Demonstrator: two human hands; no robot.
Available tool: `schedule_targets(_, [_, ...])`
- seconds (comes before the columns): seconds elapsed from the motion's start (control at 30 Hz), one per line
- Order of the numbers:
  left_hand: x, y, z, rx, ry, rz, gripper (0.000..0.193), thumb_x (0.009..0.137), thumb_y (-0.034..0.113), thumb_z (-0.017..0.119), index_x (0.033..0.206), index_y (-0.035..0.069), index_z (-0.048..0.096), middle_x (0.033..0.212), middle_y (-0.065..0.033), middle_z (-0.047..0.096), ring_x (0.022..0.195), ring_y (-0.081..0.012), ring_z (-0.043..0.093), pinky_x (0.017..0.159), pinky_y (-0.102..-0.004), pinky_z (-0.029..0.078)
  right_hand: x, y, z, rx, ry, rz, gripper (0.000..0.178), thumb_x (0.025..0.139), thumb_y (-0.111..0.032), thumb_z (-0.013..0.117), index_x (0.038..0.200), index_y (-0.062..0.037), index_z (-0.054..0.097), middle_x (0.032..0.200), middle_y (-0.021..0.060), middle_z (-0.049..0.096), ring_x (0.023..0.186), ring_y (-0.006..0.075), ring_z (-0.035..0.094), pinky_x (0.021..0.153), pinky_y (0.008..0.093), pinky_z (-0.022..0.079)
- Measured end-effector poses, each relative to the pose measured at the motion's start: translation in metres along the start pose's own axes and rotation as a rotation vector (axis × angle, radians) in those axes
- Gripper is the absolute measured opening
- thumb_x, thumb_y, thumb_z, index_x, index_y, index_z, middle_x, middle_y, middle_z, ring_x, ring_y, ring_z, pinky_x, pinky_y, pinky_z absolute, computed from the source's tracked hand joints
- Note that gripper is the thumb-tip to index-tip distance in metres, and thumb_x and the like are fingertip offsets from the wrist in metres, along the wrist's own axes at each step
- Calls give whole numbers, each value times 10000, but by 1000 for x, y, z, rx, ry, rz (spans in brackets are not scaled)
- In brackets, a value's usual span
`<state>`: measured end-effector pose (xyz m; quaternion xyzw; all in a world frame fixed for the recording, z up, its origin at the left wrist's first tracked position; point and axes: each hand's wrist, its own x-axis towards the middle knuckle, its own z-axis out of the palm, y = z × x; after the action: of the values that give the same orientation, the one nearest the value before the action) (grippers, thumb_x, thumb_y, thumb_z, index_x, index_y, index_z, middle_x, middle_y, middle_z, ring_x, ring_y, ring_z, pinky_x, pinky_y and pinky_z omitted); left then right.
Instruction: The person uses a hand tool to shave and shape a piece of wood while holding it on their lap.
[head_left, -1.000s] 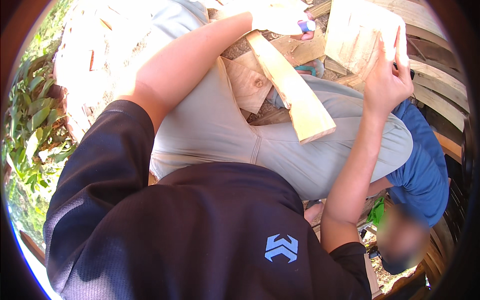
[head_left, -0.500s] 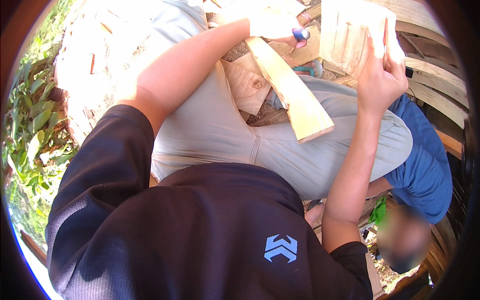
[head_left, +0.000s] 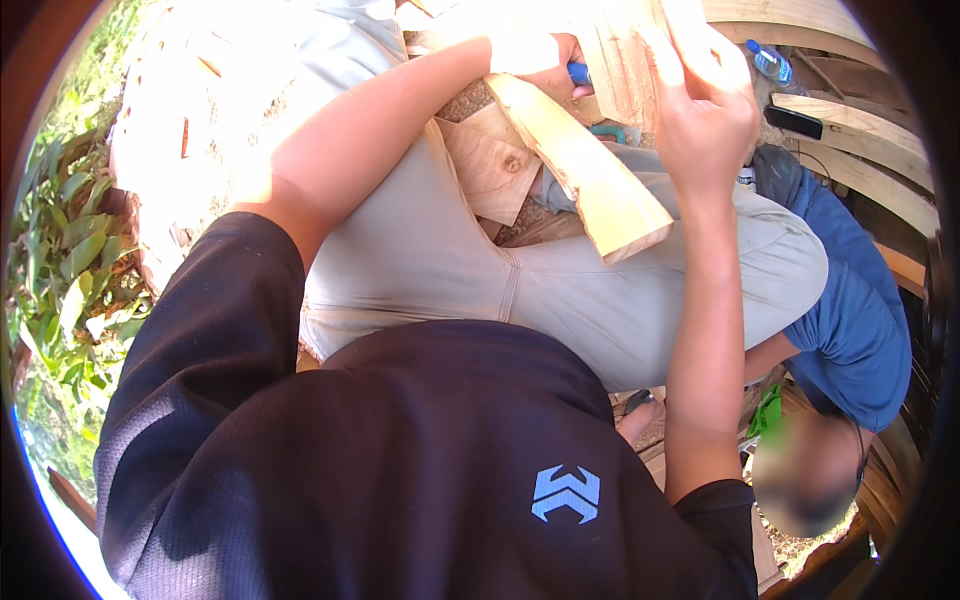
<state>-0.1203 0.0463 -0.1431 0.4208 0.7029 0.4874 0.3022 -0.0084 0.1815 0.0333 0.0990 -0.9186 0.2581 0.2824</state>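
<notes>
My right hand [head_left: 708, 105] is raised at the upper right, its fingers closed on the edge of a pale wooden board [head_left: 622, 75], which stands tilted up. My left hand [head_left: 560, 68], washed out by sunlight, is closed around a blue cylindrical handle [head_left: 579, 74]. The handle's end lies right beside the board's left edge; the rest of that object is hidden or lost in glare. Across my lap rests a rough-edged yellowish plank [head_left: 590, 175], touched by neither hand. Beneath it shows a flat wooden piece with a knot [head_left: 512, 163].
Another person in a blue shirt [head_left: 850, 300] bends at the right, close to my knee. Curved wooden slats [head_left: 850, 140], a black phone-like object [head_left: 794, 122] and a plastic bottle [head_left: 770, 62] are at the upper right. Green plants [head_left: 70, 240] line the left.
My right hand has moved left with the board, bringing it next to my left hand and partly over the blue handle. The bottle and black object have come into view.
</notes>
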Motion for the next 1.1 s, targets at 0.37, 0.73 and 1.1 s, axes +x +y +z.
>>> schedule_targets(0.37, [-1,4,-20,-22,-91,-78,102,742,90,667,808,167,662,695,76,594,708,-80,534,687,-275,420,9,3,-8,384,184,19,281,912,65,726,1192,86,715,1219,142,730,1032,171,701,928,299,549])
schedule_targets(0.73, [16,-41,-17,-223,118,0,104,734,83,654,819,141,666,717,62,579,697,-90,508,671,-285,409,-2,30,-2,376,43,126,299,923,66,712,1221,72,710,1247,115,715,1120,146,664,989,288,506])
schedule_targets(1.1, [13,-29,-11,-45,134,-88,123,735,88,662,851,117,690,745,23,632,706,-105,544,677,-292,440,2,22,2,343,50,58,321,919,53,724,1239,67,701,1277,128,711,1164,162,661,1016,299,507])
